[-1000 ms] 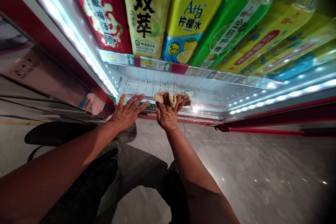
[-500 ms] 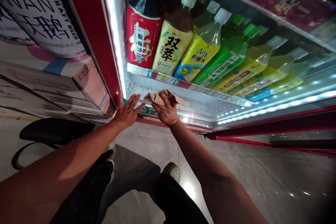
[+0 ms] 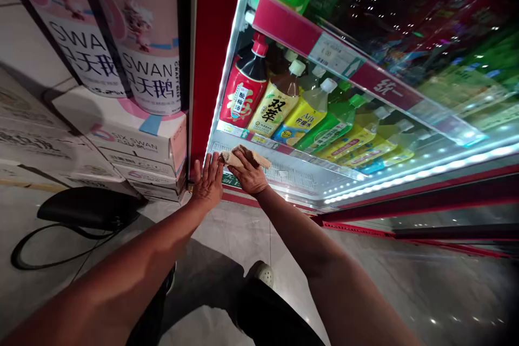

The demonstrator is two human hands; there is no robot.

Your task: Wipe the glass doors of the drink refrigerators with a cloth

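My right hand [image 3: 249, 177] is curled over a crumpled beige-brown cloth [image 3: 260, 160] at the lower left front of a lit drinks cooler [image 3: 219, 5]. Whether the cloth presses on glass or on something inside, I cannot tell. Just left of it, my left hand [image 3: 207, 186] lies flat with its fingers stretched out, by the cooler's lower left corner. Behind the cloth shows a white wire grille [image 3: 284, 168]. A green label with white characters [image 3: 231, 178] is partly covered by my hands.
Above my hands a shelf holds a row of bottles, with a red-labelled one [image 3: 244, 92] at the left. Stacked cartons [image 3: 158, 146] and big pink cans [image 3: 150, 65] stand left of the cooler. A black bag [image 3: 87, 208] with a strap lies on the floor [image 3: 227, 221].
My view has shifted, showing more of the upper shelf and the cans. My left hand has straightened its fingers and points more upward beside the cloth. My right hand still holds the cloth.
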